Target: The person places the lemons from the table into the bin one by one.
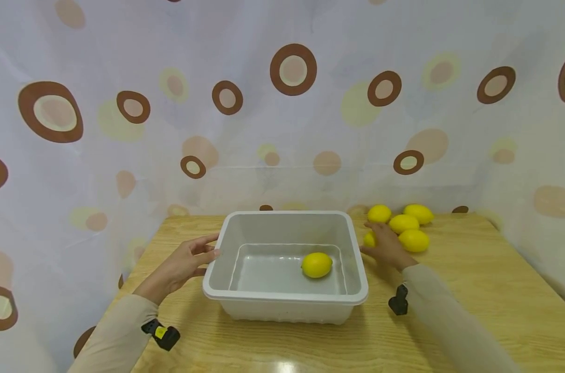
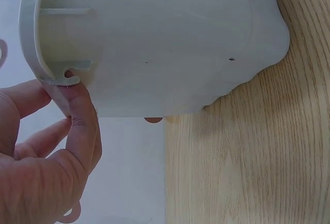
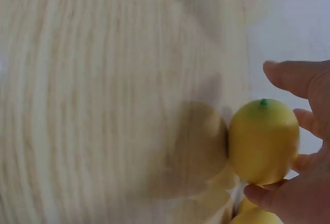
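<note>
A white plastic basin stands on the wooden table with one yellow lemon inside, toward its right side. At the basin's left rim, my left hand pinches the edge; in the left wrist view a fingertip sits under the rim beside a small hooked tab. Just right of the basin, my right hand reaches over another lemon on the table. Its fingers lie behind and beside that lemon, while the thumb stands apart from it. In the head view the hand partly hides this lemon.
Several more lemons lie grouped beyond and right of my right hand, near the table's back edge. A patterned curtain hangs behind the wooden table and along its sides.
</note>
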The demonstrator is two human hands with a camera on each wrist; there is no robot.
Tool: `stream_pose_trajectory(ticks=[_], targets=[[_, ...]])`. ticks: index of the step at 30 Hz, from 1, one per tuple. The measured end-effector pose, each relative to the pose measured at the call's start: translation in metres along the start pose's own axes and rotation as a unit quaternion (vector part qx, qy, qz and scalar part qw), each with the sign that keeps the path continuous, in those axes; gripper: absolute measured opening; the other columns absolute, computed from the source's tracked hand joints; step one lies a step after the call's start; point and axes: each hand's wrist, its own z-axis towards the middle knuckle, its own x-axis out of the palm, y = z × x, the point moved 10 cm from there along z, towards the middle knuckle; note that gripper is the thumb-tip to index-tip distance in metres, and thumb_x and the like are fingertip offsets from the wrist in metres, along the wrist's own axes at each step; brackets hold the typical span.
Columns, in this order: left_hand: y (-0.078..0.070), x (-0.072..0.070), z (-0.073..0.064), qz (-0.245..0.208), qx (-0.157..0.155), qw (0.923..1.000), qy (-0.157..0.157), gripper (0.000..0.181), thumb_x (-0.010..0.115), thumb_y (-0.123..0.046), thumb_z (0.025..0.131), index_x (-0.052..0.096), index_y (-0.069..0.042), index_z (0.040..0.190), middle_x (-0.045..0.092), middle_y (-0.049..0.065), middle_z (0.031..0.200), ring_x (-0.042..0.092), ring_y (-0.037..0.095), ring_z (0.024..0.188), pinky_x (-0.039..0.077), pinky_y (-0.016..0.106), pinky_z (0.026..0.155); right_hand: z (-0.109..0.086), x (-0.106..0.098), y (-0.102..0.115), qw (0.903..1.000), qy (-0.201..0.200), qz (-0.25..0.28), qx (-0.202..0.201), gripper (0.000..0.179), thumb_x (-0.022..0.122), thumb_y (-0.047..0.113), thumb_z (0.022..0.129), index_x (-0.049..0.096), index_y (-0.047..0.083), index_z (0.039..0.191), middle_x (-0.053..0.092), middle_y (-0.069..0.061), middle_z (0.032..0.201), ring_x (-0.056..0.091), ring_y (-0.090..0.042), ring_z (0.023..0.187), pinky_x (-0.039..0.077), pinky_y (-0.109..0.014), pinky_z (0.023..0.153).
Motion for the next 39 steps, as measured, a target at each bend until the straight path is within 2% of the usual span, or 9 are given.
stream_pose_trajectory(ticks=[8, 22, 39], targets=[[0.0009, 0.0007, -0.0005, -0.002, -0.001, 1.0, 0.001, 0.059, 0.059, -0.02, 0.097, 0.034, -0.006, 0.149, 0.055, 0.012, 0.111, 0.059, 0.016, 0.098, 0.054, 0.038, 0.085, 0.0006, 0.0077, -0.0079, 0.9989, -0.037, -0.029, 0.008, 0.071, 0.072, 0.008, 0.078, 0.039, -0.01, 0.138, 0.037, -0.037, 0.136, 0.034, -0.054, 0.124, 0.026, -0.067, 0.103], [0.0034, 0.0001, -0.0003, -0.003, -0.002, 1.0, 0.001, 0.061, 0.06, -0.021, 0.096, 0.034, -0.006, 0.149, 0.056, 0.012, 0.112, 0.06, 0.017, 0.099, 0.054, 0.038, 0.085, -0.0054, 0.0094, -0.0075, 0.9977, -0.045, -0.028, 0.042, 0.067, 0.065, 0.005, 0.075, 0.039, -0.014, 0.133, 0.036, -0.037, 0.133, 0.036, -0.055, 0.119, 0.029, -0.066, 0.101], [0.0019, -0.0011, 0.0004, -0.002, 0.001, 1.0, -0.003, 0.059, 0.058, -0.018, 0.097, 0.032, -0.004, 0.149, 0.057, 0.012, 0.111, 0.06, 0.016, 0.099, 0.054, 0.038, 0.085, -0.0057, 0.003, -0.0058, 0.9967, -0.067, -0.034, 0.03, 0.063, 0.066, 0.006, 0.075, 0.044, -0.015, 0.13, 0.041, -0.037, 0.129, 0.042, -0.054, 0.116, 0.035, -0.061, 0.1]])
